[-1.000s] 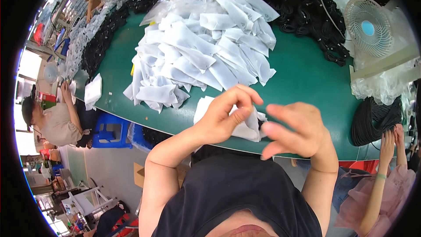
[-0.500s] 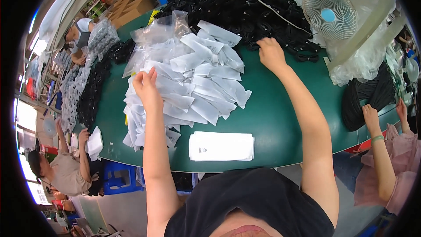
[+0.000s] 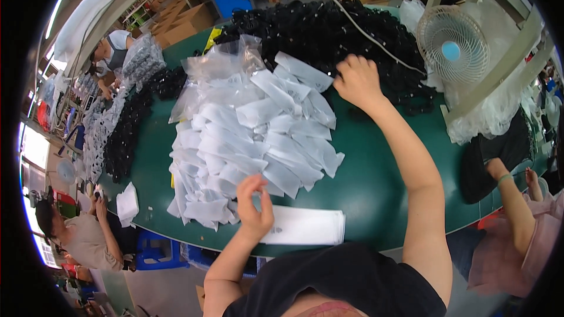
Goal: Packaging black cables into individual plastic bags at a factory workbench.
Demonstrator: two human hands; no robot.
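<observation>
My left hand [image 3: 255, 208] is over the near edge of the table, beside a flat stack of white pouches [image 3: 308, 226]. Its thumb and fingers are bent but apart, and nothing shows between them. Farther off, my right hand [image 3: 359, 82] reaches to the near edge of a heap of black coiled cables [image 3: 376, 41]. Its fingers curl down, closed on a black cable; the fingertips are partly hidden. Between my arms lies a large loose pile of filled white pouches [image 3: 252, 135], with a clear plastic bag [image 3: 214, 70] over its far left part.
A white fan [image 3: 451, 50] stands at the back right beside a slanted metal post [image 3: 493, 76]. Black cords [image 3: 493, 152] lie at the right, near a co-worker's hands. Another row of black cables [image 3: 132, 135] runs along the left side of the green table [image 3: 376, 170]. Co-workers sit at left.
My left hand has come down from the pouch pile toward the stack near me. My right hand has shifted slightly left and its fingers have curled at the cables. The view has tilted.
</observation>
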